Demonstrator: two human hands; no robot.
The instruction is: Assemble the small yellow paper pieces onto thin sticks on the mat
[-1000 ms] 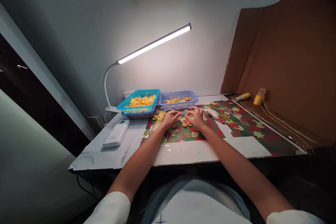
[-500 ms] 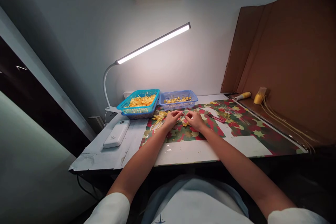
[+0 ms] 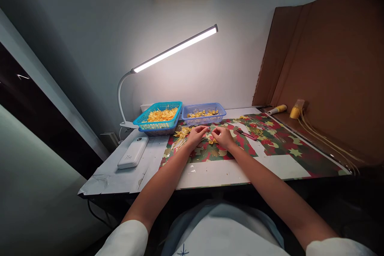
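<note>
Above the patterned table covering (image 3: 210,155), both hands are held close together. My left hand (image 3: 197,134) is closed in a pinch around something small with a shiny spot at the fingertips, too tiny to name. Just to its right, my right hand (image 3: 222,136) is also pinched, and whatever its fingers hold is too small to make out. Yellow petal-like pieces with thin stems (image 3: 181,136) lie beside my left hand. Another yellow piece (image 3: 212,141) rests on the covering below the fingertips.
A turquoise basket (image 3: 141,125) of yellow pieces and a lilac basket (image 3: 205,120) stand at the back. A lit lamp (image 3: 177,50) arches overhead. A white power bank (image 3: 133,154) lies left; a thin reddish tool (image 3: 247,134) lies right. Cardboard (image 3: 324,68) walls the right side.
Both hands stay in nearly the same place, still pinched, with only a very slight shift at the fingertips. Nothing else visibly moves.
</note>
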